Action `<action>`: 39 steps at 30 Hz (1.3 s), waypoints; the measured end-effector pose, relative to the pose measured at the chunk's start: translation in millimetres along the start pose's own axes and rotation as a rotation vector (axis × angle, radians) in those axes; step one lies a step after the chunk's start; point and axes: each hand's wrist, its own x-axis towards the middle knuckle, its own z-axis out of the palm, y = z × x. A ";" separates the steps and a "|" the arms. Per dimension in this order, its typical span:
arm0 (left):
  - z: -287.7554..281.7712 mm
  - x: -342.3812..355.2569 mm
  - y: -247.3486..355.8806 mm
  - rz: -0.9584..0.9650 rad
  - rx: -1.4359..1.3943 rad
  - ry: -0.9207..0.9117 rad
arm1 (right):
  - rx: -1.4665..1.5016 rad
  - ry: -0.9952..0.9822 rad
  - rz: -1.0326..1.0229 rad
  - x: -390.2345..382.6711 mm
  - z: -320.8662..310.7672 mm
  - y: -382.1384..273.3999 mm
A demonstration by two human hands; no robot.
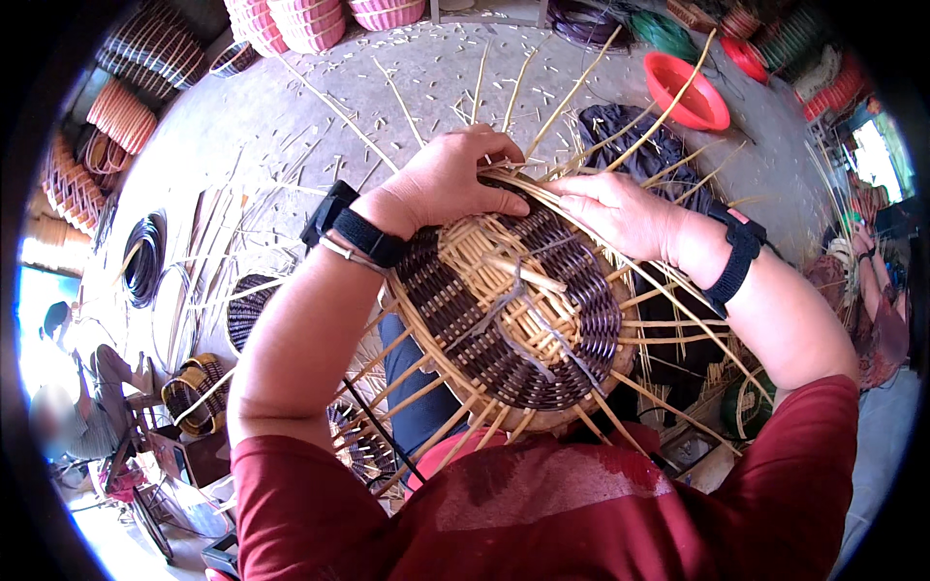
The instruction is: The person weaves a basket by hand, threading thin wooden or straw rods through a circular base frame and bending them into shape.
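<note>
The far edge of the oval woven piece (pixel 542 315) is being worked here, with 2 bare hands brought close together on it. By the left hand (pixel 455 179) the rim seems to be clamped, its thumb laid on the dark weave and its fingers curled beyond the edge. In the right hand (pixel 620 208), just beside it, the pale strands (pixel 531 186) are gripped at that same edge, and by its palm the fingertips are partly hidden. The piece itself is held on the near side of both hands, spread below them toward the lap. Now, how much is done? The middle is filled with pale weaving, and around it the dark weaving (pixel 601 329) is closed up tightly, so the flat part can be judged complete. Below the left hand, a pale band (pixel 426 341) is seen running along the edge, so the border looks to be well begun. Left to be dealt with, it seems: the spokes (pixel 673 339), seen poking outward below the right hand, below the left and beyond both, none of these trimmed. Whether the border is closed beneath the fingers cannot be told. Grey strips (pixel 516 281) are still left across the centre, nearer than either thumb.
</note>
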 end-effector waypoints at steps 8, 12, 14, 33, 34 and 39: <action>8.4 7.4 -1.8 -0.098 -0.077 -0.030 | -0.591 -0.046 -0.051 17.7 -27.1 -7.0; 9.6 9.3 -8.1 -0.120 -0.104 -0.017 | -0.287 -0.151 0.306 27.6 -50.2 -11.3; 13.0 8.7 -9.6 -0.108 -0.115 -0.024 | -0.070 -0.177 0.431 24.8 -59.2 -2.8; 17.4 11.5 -10.4 -0.136 -0.054 0.079 | -0.418 0.106 0.117 27.1 -39.9 7.0; 17.3 12.0 -7.7 -0.161 -0.058 0.079 | -0.315 0.051 0.192 26.5 -45.5 8.7; 17.9 9.0 -11.6 -0.036 0.062 0.115 | -0.339 -0.104 0.122 39.1 -64.0 21.7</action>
